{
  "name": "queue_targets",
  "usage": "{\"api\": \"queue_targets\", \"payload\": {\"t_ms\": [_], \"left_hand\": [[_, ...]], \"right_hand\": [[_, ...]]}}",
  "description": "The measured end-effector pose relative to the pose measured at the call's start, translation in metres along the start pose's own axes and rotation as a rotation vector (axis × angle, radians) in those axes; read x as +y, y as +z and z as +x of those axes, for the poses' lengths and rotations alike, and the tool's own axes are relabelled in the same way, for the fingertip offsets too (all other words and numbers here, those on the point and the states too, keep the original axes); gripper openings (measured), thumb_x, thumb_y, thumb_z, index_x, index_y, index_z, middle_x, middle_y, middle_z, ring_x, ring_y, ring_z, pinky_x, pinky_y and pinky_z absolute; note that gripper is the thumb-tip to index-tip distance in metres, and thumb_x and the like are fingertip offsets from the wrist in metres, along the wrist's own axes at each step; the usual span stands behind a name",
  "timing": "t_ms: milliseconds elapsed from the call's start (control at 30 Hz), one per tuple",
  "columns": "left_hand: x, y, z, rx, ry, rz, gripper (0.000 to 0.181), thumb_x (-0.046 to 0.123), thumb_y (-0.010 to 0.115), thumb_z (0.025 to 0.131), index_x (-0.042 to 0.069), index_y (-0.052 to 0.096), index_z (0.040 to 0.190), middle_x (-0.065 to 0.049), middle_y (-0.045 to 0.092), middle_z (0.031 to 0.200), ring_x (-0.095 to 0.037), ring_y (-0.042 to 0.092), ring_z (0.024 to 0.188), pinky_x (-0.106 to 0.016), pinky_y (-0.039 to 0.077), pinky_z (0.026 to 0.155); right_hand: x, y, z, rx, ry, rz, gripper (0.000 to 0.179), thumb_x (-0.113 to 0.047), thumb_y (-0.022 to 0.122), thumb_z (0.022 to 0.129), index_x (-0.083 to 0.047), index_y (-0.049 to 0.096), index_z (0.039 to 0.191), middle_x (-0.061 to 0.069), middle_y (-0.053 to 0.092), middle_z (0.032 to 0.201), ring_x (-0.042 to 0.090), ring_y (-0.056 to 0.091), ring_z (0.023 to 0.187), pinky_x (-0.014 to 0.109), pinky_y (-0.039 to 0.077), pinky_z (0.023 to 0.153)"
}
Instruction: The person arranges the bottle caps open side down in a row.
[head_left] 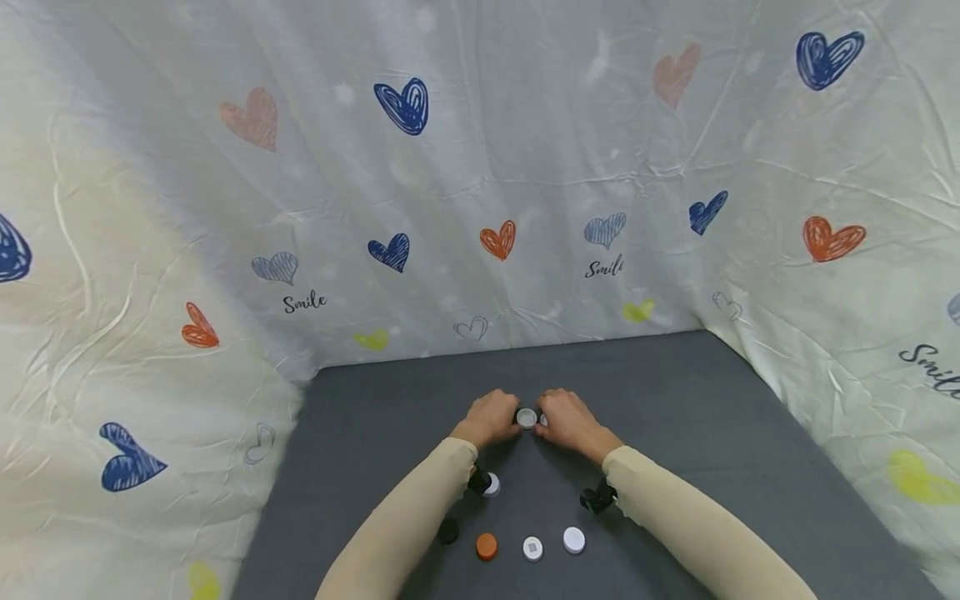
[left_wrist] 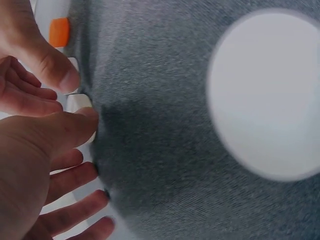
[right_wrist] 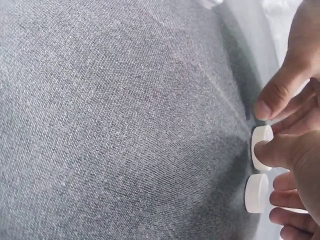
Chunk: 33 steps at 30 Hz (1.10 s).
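Far forward on the table my left hand (head_left: 491,419) and right hand (head_left: 568,422) meet around a white bottle cap (head_left: 527,418). In the left wrist view, the left thumb (left_wrist: 75,125) lies over this cap's front, the other fingers spread. From the right wrist, the right thumb (right_wrist: 275,150) overlaps the same cap; index contact behind it is hidden. A second white cap (right_wrist: 256,193) stands just to its right, partly hidden by the right hand in the head view. An orange cap (left_wrist: 59,32) shows beyond the right hand.
Near the left wrist lies a white cap (head_left: 492,484). Closer in are a black cap (head_left: 447,531), an orange cap (head_left: 487,547) and two white caps, one with a square mark (head_left: 532,548), the other plain (head_left: 573,540). A heart-patterned curtain (head_left: 450,183) borders the grey table (head_left: 675,400).
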<state>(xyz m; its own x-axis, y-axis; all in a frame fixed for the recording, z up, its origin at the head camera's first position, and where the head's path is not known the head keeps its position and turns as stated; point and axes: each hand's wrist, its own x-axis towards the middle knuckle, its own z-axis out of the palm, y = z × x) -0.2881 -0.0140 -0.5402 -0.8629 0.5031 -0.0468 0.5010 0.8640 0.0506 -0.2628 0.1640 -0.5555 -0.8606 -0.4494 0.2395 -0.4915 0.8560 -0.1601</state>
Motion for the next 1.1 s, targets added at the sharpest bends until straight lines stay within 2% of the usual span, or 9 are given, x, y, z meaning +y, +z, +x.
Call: {"api": "queue_targets", "payload": {"t_ms": [200, 367, 533, 733, 900, 1000, 1100], "left_hand": [[0.002, 0.006, 0.001, 0.038, -0.006, 0.023, 0.021, 0.036, 0.082, 0.082, 0.018, 0.071, 0.082, -0.002, 0.073, 0.089, -0.022, 0.069, 0.088, -0.048, 0.055, 0.081], [0.003, 0.011, 0.001, 0.067, -0.008, 0.033, 0.022, 0.034, 0.081, 0.084, 0.020, 0.067, 0.074, 0.000, 0.072, 0.084, -0.021, 0.068, 0.084, -0.049, 0.053, 0.080], [0.002, 0.013, 0.000, 0.088, -0.006, 0.027, 0.022, 0.031, 0.079, 0.086, 0.022, 0.065, 0.072, 0.002, 0.070, 0.082, -0.020, 0.067, 0.082, -0.048, 0.052, 0.078], [-0.002, 0.014, -0.004, 0.110, 0.014, 0.002, 0.019, 0.033, 0.079, 0.086, 0.022, 0.068, 0.075, 0.004, 0.070, 0.080, -0.019, 0.066, 0.081, -0.047, 0.052, 0.077], [-0.007, 0.010, -0.009, 0.147, 0.038, -0.007, 0.015, 0.034, 0.078, 0.087, 0.023, 0.071, 0.079, 0.004, 0.072, 0.083, -0.019, 0.068, 0.083, -0.046, 0.054, 0.076], [-0.009, 0.007, -0.012, 0.160, 0.058, -0.010, 0.013, 0.035, 0.077, 0.088, 0.023, 0.075, 0.087, 0.004, 0.073, 0.086, -0.019, 0.069, 0.082, -0.043, 0.055, 0.073], [-0.012, 0.005, -0.015, 0.164, 0.066, -0.014, 0.018, 0.037, 0.075, 0.090, 0.023, 0.077, 0.101, 0.004, 0.074, 0.092, -0.017, 0.069, 0.084, -0.040, 0.056, 0.073]], "right_hand": [[-0.001, 0.005, 0.001, -0.012, 0.007, 0.026, 0.018, -0.023, 0.083, 0.082, -0.010, 0.071, 0.079, 0.005, 0.063, 0.076, 0.028, 0.063, 0.075, 0.050, 0.052, 0.075], [-0.002, 0.007, 0.002, -0.005, 0.014, 0.029, 0.019, -0.022, 0.082, 0.082, -0.012, 0.069, 0.074, 0.004, 0.061, 0.074, 0.027, 0.062, 0.074, 0.049, 0.052, 0.072], [0.000, 0.008, 0.002, 0.005, -0.002, 0.035, 0.020, -0.022, 0.082, 0.082, -0.014, 0.067, 0.071, 0.002, 0.059, 0.072, 0.025, 0.061, 0.070, 0.046, 0.051, 0.068], [-0.001, 0.005, 0.000, 0.018, -0.035, 0.065, 0.012, -0.021, 0.081, 0.082, -0.012, 0.074, 0.080, 0.005, 0.067, 0.083, 0.028, 0.064, 0.081, 0.049, 0.052, 0.077], [-0.003, 0.002, 0.001, 0.036, -0.045, 0.076, 0.014, -0.021, 0.081, 0.083, -0.010, 0.076, 0.089, 0.008, 0.072, 0.097, 0.031, 0.066, 0.091, 0.050, 0.053, 0.085], [-0.005, 0.000, 0.000, 0.029, -0.028, 0.078, 0.018, -0.023, 0.080, 0.084, -0.009, 0.077, 0.095, 0.008, 0.072, 0.105, 0.030, 0.066, 0.097, 0.049, 0.052, 0.088], [-0.007, -0.003, 0.000, 0.020, -0.020, 0.097, 0.021, -0.023, 0.080, 0.086, -0.009, 0.077, 0.101, 0.007, 0.072, 0.110, 0.029, 0.066, 0.102, 0.047, 0.052, 0.091]]}}
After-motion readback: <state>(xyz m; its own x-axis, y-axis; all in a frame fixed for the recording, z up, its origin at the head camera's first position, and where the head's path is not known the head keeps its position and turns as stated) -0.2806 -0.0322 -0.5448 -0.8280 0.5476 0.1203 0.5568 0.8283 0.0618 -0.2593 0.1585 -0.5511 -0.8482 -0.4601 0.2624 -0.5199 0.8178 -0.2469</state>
